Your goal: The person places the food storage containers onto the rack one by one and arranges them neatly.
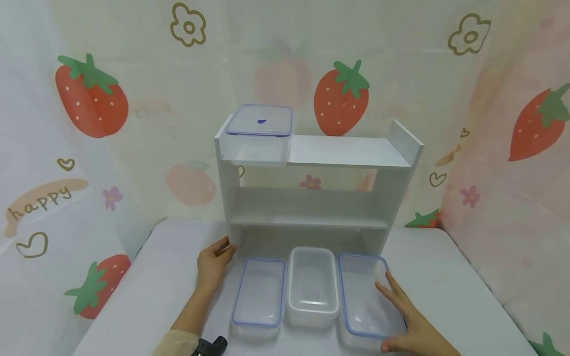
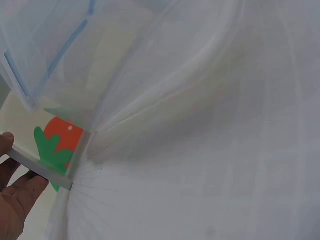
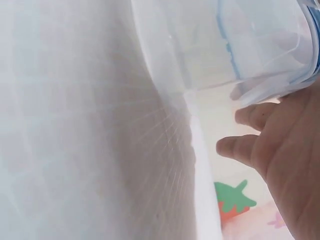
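My left hand [image 1: 213, 264] is at the lower left of a small white shelf unit [image 1: 307, 221]. In the left wrist view, the thumb and fingers of that hand [image 2: 20, 192] pinch the edge of the unit's side panel [image 2: 40, 168]. My right hand [image 1: 407, 316] spreads around the right side of a clear container with a blue rim [image 1: 367, 296], fingertips right at the rim and thumb by its near corner. The right wrist view shows the fingers of this hand [image 3: 280, 145] fairly straight beside the clear wall of the container [image 3: 260, 55].
A clear container with a whitish rim [image 1: 313, 284] stands in the middle, and a narrower blue-rimmed one [image 1: 259, 294] to its left. Another blue-lidded container [image 1: 260, 133] sits on the shelf's top left. A white table [image 1: 445, 287] lies underneath, with strawberry-print curtains [image 1: 133, 163] behind.
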The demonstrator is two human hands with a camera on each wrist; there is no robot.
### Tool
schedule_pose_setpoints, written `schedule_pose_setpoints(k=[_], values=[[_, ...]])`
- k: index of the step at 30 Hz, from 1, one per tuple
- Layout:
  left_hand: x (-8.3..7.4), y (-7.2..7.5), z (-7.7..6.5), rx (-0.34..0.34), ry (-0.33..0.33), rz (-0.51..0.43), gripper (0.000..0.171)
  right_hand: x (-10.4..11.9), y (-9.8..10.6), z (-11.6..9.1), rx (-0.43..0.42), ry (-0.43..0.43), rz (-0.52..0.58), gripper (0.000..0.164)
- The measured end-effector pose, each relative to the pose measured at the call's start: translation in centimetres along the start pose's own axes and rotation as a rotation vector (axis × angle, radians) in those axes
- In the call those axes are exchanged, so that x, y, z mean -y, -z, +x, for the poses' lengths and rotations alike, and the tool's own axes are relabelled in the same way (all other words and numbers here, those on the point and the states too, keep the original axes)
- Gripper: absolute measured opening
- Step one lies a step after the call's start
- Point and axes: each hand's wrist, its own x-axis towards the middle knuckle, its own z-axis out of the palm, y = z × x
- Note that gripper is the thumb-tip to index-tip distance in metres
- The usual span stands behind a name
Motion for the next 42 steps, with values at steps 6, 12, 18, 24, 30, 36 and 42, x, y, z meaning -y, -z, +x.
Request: schedule_pose_setpoints(k=[6,12,18,24,30,36,42], values=[[-0.2,-0.1,-0.2,-0.003,0.0,0.009,0.048,-0.8,-0.4,-0.5,0.02,0.053,-0.044,0.119],[-0.2,-0.1,-0.2,-0.016,-0.005,0.015,0.049,-1.1,-0.6,-0.5,0.029,0.082,-0.065,0.121],[-0.2,0.0,-0.2,-0.011,-0.009,-0.001,0.05,-1.0,-0.6,-0.6,0.028,0.081,-0.085,0.123],[0.0,0.0,-0.2,0.006,-0.009,-0.008,0.052,-0.7,-0.7,-0.5,0.013,0.075,-0.111,0.122],[0.1,0.0,-0.2,0.004,0.001,-0.006,0.05,-1.0,-0.7,-0.6,-0.021,0.067,-0.212,0.116],[0.2,0.1,-0.2,0.008,0.001,-0.002,0.052,-1.3,-0.7,-0.6,-0.05,0.083,-0.182,0.114],[0.1,0.1,-0.1,0.005,0.003,0.001,0.051,-1.1,-0.5,-0.6,-0.11,0.116,-0.108,0.113]])
